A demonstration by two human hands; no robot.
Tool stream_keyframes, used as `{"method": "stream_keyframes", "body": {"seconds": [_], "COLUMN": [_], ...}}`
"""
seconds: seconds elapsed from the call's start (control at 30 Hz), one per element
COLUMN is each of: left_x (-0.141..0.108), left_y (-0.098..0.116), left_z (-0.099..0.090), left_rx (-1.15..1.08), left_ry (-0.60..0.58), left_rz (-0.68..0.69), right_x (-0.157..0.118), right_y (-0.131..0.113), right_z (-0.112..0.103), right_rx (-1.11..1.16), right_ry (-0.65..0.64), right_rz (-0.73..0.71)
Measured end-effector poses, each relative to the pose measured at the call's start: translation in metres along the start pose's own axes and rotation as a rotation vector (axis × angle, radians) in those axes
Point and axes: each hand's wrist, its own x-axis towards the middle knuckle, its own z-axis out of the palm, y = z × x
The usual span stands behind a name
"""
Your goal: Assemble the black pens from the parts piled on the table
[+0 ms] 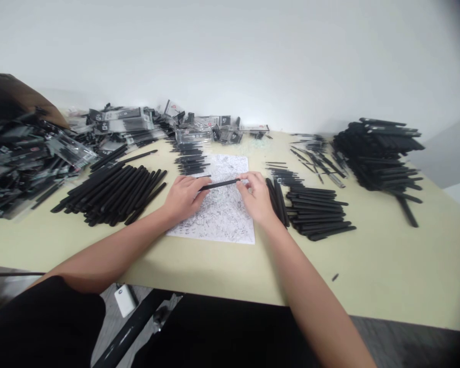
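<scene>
A slim black pen is held level between my two hands, above a sheet of white paper covered in dark scribbles. My left hand pinches its left end; fingers and thumb of my right hand close on its right end. Left of my left hand lies a heap of thick black pens. Close by my right forearm are a few upright-lying black pens and a stacked row of more pens. Thin black sticks lie in a column just beyond the paper.
Plastic-wrapped packets pile along the wall, with more packets at far left beside a brown box. A tall black pile stands at right, near loose thin sticks. A small dark piece lies near the table's front edge.
</scene>
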Motion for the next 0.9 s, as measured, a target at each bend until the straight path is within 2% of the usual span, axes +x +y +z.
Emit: {"method": "stream_keyframes", "body": {"seconds": [0.13, 0.33, 0.7, 0.9], "left_x": [-0.0006, -0.0005, -0.0012, -0.0007], "left_y": [-0.0014, -0.0019, -0.0018, -0.0026], "left_z": [0.0021, 0.0025, 0.0040, 0.0045], "left_rx": [0.015, 0.017, 0.024, 0.024], "left_ry": [0.036, 0.056, 0.049, 0.077], "left_rz": [0.028, 0.036, 0.022, 0.046], "right_x": [-0.0008, -0.0005, 0.0013, -0.0006], "right_y": [0.0018, 0.0050, 0.0078, 0.0041], "right_z": [0.0005, -0.0019, 0.0017, 0.0016], "right_rx": [0.051, -0.014, 0.063, 0.080], "right_ry": [0.043, 0.064, 0.055, 0.056], "right_rz": [0.004, 0.062, -0.025, -0.001]}}
